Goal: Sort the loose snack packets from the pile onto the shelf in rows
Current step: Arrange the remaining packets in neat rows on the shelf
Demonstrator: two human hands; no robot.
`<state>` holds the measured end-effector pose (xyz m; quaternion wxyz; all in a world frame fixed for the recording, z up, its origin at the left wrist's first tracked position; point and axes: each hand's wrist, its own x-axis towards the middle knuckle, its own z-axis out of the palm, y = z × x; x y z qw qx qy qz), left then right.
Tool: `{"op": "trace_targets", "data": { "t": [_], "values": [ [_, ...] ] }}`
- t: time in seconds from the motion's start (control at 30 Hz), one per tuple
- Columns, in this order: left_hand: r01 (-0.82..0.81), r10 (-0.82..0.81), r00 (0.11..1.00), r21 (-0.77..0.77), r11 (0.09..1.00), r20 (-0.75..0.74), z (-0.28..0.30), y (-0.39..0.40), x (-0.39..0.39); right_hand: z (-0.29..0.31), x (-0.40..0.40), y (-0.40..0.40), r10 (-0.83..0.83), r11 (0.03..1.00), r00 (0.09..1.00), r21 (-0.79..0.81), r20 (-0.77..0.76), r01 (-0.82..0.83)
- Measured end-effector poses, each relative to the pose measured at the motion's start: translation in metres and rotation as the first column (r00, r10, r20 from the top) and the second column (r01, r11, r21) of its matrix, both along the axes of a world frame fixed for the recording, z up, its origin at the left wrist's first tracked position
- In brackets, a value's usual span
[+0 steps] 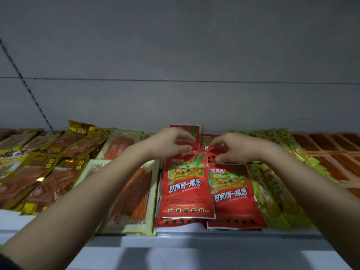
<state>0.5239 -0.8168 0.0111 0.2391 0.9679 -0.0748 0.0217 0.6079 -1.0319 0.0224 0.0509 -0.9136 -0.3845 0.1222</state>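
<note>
Head view shows both hands reaching to the back of the shelf (194,233), over the red packets (185,188) that lie in two overlapping rows from front edge to back wall. The left hand (171,142) has fingers loosely curled over an upright red packet (191,131) at the back; whether it pinches it, I cannot tell. The right hand (231,147) hovers with bent, spread fingers over the rear packets, gripping nothing visible. These packets look light, thin, floppy and glossy, so probably slippery; pinching a sealed top edge should hold best.
</note>
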Motion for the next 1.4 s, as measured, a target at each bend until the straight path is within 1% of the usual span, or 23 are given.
{"op": "trace_targets", "data": {
  "t": [0.03,0.1,0.17,0.2,0.27,0.33,0.4,0.47,0.53,0.6,0.67,0.73,0.8,0.97,1.07,1.13,1.2,1.23,1.3,1.4],
  "values": [
    [0.041,-0.040,0.999,0.031,0.999,-0.031,-0.003,-0.005,-0.010,0.000,-0.011,-0.003,0.014,0.998,0.999,-0.067,-0.038,-0.016],
    [0.118,-0.101,0.983,0.106,0.987,-0.152,-0.014,-0.012,-0.027,-0.003,-0.033,-0.008,0.016,0.977,0.993,-0.210,-0.117,-0.040],
    [0.167,-0.127,0.962,0.154,0.974,-0.241,-0.026,-0.014,-0.040,-0.009,-0.053,-0.014,0.001,0.942,0.990,-0.332,-0.139,-0.047],
    [0.172,-0.128,0.957,0.153,0.973,-0.259,-0.030,-0.014,-0.044,-0.013,-0.059,-0.016,-0.006,0.932,0.991,-0.360,-0.135,-0.044],
    [0.163,-0.124,0.957,0.132,0.978,-0.263,-0.032,-0.013,-0.050,-0.019,-0.067,-0.020,-0.032,0.942,0.990,-0.337,-0.134,-0.015],
    [0.165,-0.123,0.962,0.160,0.973,-0.243,-0.029,-0.011,-0.057,-0.022,-0.072,-0.023,-0.048,0.961,0.992,-0.278,-0.119,0.013],
    [0.188,-0.151,0.968,0.180,0.965,-0.202,-0.025,-0.013,-0.066,-0.023,-0.077,-0.027,-0.046,0.977,0.997,-0.213,-0.065,0.031],
    [0.214,-0.182,0.966,0.172,0.962,-0.183,-0.022,-0.021,-0.077,-0.022,-0.087,-0.031,-0.047,0.983,0.997,-0.179,-0.057,0.036],
    [0.238,-0.194,0.960,0.225,0.945,-0.202,-0.023,-0.032,-0.087,-0.022,-0.100,-0.034,-0.049,0.972,0.996,-0.234,-0.080,0.029],
    [0.244,-0.171,0.955,0.316,0.917,-0.241,-0.029,-0.042,-0.092,-0.026,-0.110,-0.036,-0.059,0.954,0.996,-0.297,-0.069,0.036],
    [0.254,-0.164,0.956,0.401,0.880,-0.245,-0.037,-0.047,-0.095,-0.033,-0.116,-0.036,-0.076,0.952,0.995,-0.301,-0.061,0.054],
    [0.250,-0.172,0.962,0.433,0.866,-0.212,-0.043,-0.046,-0.097,-0.040,-0.118,-0.038,-0.083,0.963,0.996,-0.259,-0.038,0.071],
    [0.243,-0.172,0.965,0.427,0.871,-0.199,-0.044,-0.042,-0.097,-0.046,-0.116,-0.040,-0.078,0.976,0.997,-0.205,-0.009,0.075],
    [0.265,-0.150,0.949,0.445,0.855,-0.277,-0.038,-0.042,-0.097,-0.049,-0.115,-0.043,-0.067,0.986,0.997,-0.154,-0.027,0.063],
    [0.253,-0.147,0.949,0.393,0.884,-0.280,-0.025,-0.053,-0.093,-0.041,-0.110,-0.049,-0.017,0.996,0.998,-0.088,-0.059,0.012],
    [0.236,-0.158,0.957,0.344,0.909,-0.242,-0.013,-0.064,-0.084,-0.032,-0.101,-0.057,0.019,0.999,0.997,0.038,-0.077,-0.016],
    [0.224,-0.179,0.967,0.271,0.936,-0.183,-0.005,-0.079,-0.070,-0.022,-0.090,-0.069,0.002,0.983,0.996,0.184,-0.093,0.016],
    [0.216,-0.186,0.972,0.229,0.949,-0.147,-0.003,-0.087,-0.061,-0.018,-0.082,-0.076,-0.019,0.973,0.996,0.228,-0.082,0.037],
    [0.183,-0.173,0.982,0.154,0.971,-0.077,-0.005,-0.104,-0.038,-0.014,-0.059,-0.095,-0.076,0.953,0.997,0.293,-0.033,0.083],
    [0.102,-0.100,0.995,0.155,0.983,-0.023,-0.014,-0.130,0.005,-0.015,-0.014,-0.132,-0.185,0.921,0.983,0.351,0.013,0.169]
  ]
}}
